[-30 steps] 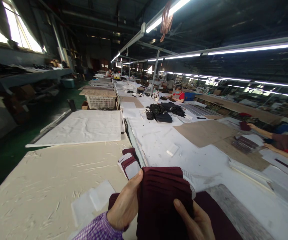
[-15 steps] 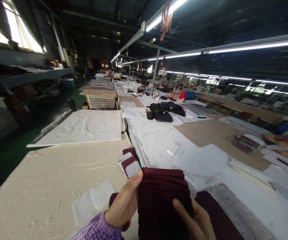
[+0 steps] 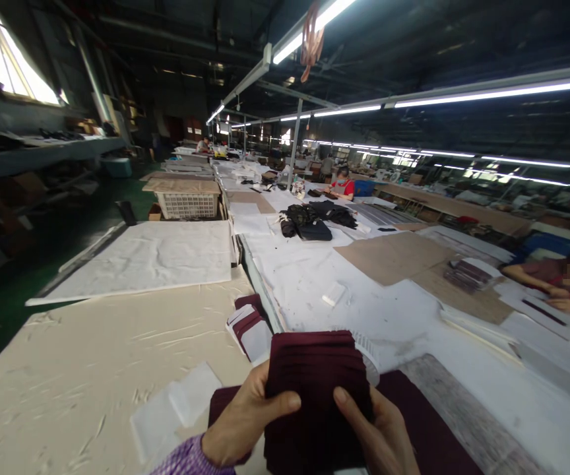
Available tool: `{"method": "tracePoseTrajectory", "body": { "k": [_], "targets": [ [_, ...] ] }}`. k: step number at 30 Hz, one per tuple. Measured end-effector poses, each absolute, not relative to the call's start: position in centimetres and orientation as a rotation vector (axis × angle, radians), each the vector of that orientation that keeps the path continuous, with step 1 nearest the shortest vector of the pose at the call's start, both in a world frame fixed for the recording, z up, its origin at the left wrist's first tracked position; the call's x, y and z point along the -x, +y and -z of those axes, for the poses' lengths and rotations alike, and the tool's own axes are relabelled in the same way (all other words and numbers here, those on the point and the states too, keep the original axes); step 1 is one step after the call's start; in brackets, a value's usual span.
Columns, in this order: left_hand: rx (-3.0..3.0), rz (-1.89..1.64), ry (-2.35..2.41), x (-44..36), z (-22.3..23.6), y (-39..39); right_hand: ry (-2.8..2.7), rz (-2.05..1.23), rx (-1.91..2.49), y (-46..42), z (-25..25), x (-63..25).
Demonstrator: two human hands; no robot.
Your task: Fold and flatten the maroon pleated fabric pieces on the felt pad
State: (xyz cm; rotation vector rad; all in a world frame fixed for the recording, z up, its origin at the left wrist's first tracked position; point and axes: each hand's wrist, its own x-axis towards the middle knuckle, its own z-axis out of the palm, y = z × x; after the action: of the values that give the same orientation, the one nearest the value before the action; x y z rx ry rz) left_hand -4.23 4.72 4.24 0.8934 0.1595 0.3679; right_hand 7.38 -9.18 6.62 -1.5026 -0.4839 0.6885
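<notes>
A thick stack of maroon fabric pieces (image 3: pixel 315 369) is held up between both hands, its layered edges fanned at the top. My left hand (image 3: pixel 253 412), in a purple checked sleeve, grips the stack's left side, thumb lying across the front. On the right side, my right hand (image 3: pixel 379 422) has its thumb pressed on the front; its fingers go behind the cloth. More maroon fabric (image 3: pixel 423 422) lies on the table at the right, and some shows behind my left wrist. A bundle of maroon and white pieces (image 3: pixel 249 328) rests just beyond the stack, near the table seam.
White sheets (image 3: pixel 176 402) lie on the cream-covered table (image 3: pixel 117 343) at left. A round white plastic item (image 3: pixel 370 356) is partly hidden behind the stack. Black garments (image 3: pixel 315 221) lie farther off, and a crate (image 3: pixel 189 203) stands beyond. A co-worker (image 3: pixel 562 284) sits at right.
My left thumb has moved from the stack's upper left edge down onto its front face. The view has turned slightly right, bringing more of the co-worker at right into sight.
</notes>
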Motion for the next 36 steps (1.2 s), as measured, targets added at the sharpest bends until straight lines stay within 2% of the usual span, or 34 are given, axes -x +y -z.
{"method": "tracePoseTrajectory", "body": {
  "k": [9,16,26,36],
  "targets": [
    [-0.889,-0.397,0.263,4.0,-3.9,4.1,-0.525,-0.748,1.507,-9.3,-5.8,-7.3],
    [-0.843,-0.324,0.296,4.3,-4.7,4.7,-0.553,-0.566,1.454,-9.2,-5.9,-7.7],
    [-0.926,-0.263,0.241,5.1,-4.9,5.7,-0.471,-0.672,1.441,-9.0,-7.3,-7.4],
    [-0.924,-0.296,0.265,4.8,-5.3,5.9,-0.669,-0.861,1.284,-9.0,-6.8,-7.4]
  ]
}}
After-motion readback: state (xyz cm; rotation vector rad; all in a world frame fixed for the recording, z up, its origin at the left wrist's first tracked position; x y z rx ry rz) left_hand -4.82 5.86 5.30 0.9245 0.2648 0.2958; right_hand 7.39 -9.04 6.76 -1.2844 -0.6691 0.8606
